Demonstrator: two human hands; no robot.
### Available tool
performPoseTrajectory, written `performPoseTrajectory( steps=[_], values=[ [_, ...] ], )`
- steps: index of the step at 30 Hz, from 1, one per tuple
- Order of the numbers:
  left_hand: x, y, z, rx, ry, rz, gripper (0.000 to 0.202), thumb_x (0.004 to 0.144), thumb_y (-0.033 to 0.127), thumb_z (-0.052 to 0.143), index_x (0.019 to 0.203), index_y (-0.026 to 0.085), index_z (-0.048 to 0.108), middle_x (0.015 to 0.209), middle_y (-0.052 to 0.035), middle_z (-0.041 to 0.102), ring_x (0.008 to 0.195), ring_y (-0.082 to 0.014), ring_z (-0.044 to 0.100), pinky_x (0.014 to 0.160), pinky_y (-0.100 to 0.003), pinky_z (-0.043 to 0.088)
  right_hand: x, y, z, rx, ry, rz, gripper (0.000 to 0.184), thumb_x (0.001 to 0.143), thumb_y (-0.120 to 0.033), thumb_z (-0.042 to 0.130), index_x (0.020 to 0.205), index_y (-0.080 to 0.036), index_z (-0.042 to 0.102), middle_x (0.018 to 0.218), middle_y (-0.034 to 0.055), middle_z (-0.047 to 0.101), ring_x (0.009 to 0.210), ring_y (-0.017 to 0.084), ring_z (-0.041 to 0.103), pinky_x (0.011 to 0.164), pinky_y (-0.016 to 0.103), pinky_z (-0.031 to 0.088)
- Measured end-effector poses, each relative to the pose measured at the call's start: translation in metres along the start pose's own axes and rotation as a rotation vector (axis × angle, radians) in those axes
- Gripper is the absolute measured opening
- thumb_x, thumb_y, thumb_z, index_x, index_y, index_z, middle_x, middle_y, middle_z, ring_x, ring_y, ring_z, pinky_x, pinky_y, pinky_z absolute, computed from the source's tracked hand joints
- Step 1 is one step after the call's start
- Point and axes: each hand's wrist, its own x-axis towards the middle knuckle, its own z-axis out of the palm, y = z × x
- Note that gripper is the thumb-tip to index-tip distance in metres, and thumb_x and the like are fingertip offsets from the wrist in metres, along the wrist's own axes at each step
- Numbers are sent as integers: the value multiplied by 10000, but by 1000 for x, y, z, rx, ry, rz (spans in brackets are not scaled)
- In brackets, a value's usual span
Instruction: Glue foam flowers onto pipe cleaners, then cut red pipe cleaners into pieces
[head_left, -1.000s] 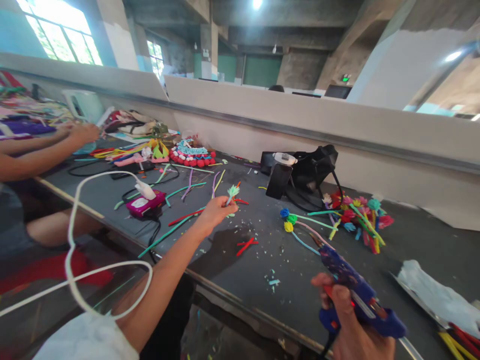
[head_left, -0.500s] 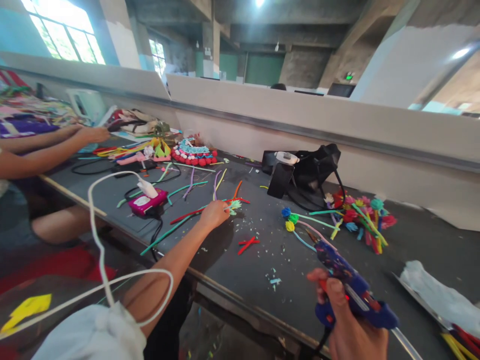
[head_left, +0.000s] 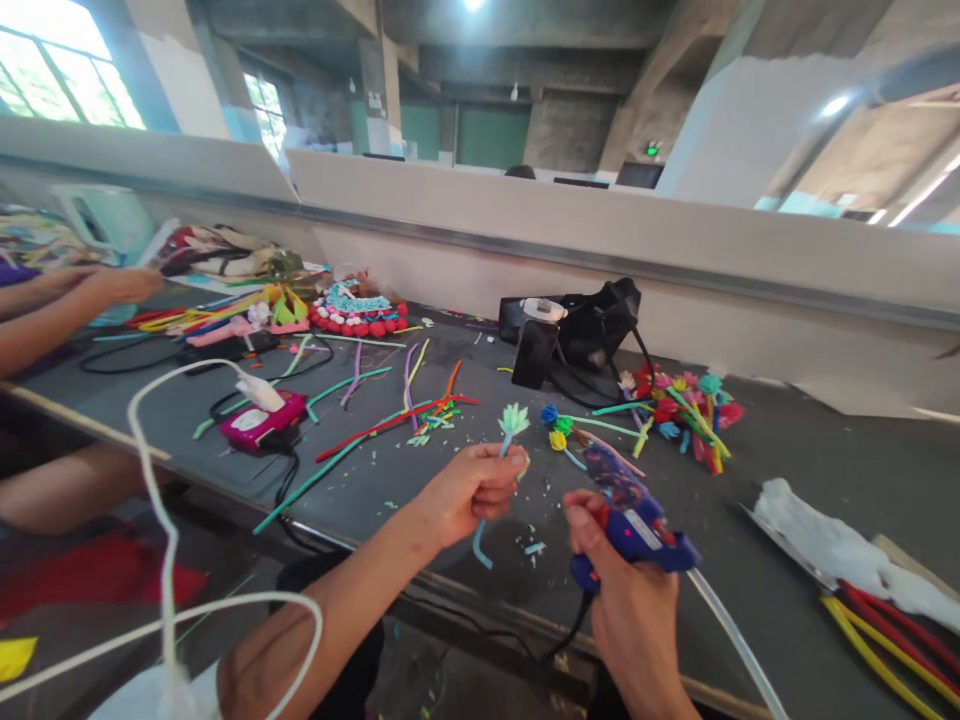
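My left hand [head_left: 480,485] is closed around the light blue stem of a pipe-cleaner flower [head_left: 514,420], held upright above the table's front part. Its pale green, spiky head shows above my fingers, and the bent stem end hangs below. My right hand [head_left: 619,560] grips a dark blue glue gun [head_left: 637,535], its nozzle pointing up and left; a clear glue stick [head_left: 735,635] comes out of its back. Just beyond the nozzle lie small pompom flowers, blue, green and yellow [head_left: 557,440], on pipe-cleaner stems.
A bundle of colourful flowers [head_left: 686,410] lies to the right, near a black bag [head_left: 600,325] with a phone [head_left: 535,355] before it. At left are a magenta power box [head_left: 262,420], a looping white cable [head_left: 154,480] and another person's arms [head_left: 75,295]. Scraps and loose pipe cleaners [head_left: 375,430] litter the table.
My left hand has come back toward me and right from the scraps, lifting the flower upright. My right hand has brought the glue gun left, nearer to it. The view has shifted right.
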Motion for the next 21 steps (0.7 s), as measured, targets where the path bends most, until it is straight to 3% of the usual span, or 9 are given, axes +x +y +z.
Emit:
performPoseTrajectory(
  steps=[4, 9, 13, 17, 21],
  values=[
    [-4, -9, 25, -120, -84, -64, 322, 722, 327, 775, 765, 190, 486, 501, 127, 170, 455, -46, 66, 391, -175, 78, -2, 7, -5, -138, 9, 7, 322, 615, -400, 841, 814, -166, 746, 771, 42, 724, 639, 162, 615, 602, 286, 482],
    [-5, -10, 30, -145, -127, -49, 274, 771, 325, 738, 792, 189, 501, 514, 117, 181, 464, -55, 73, 398, -183, 79, -7, -1, -15, -276, 15, -139, 365, 715, -528, 730, 780, -169, 735, 762, 49, 707, 625, 168, 584, 605, 298, 462],
    [-6, -8, 29, -87, -57, -24, 277, 749, 325, 749, 810, 181, 521, 532, 114, 198, 468, -50, 95, 409, -185, 75, -11, -12, -18, -429, 12, -255, 381, 735, -575, 695, 712, -195, 687, 674, 7, 646, 602, 156, 548, 616, 279, 441],
    [-6, -7, 31, -8, 44, 5, 308, 728, 365, 758, 793, 177, 522, 527, 109, 232, 470, -48, 122, 420, -197, 77, -12, -12, -20, -503, 13, -230, 414, 699, -615, 705, 710, -204, 654, 595, -13, 597, 534, 145, 487, 537, 266, 393],
    [-6, -7, 32, 53, 27, 37, 301, 766, 389, 728, 776, 181, 510, 538, 103, 228, 479, -54, 126, 425, -211, 78, -11, -9, -19, -532, 7, -229, 405, 686, -613, 713, 661, -220, 615, 504, -41, 504, 500, 138, 444, 513, 262, 372]
  ],
)
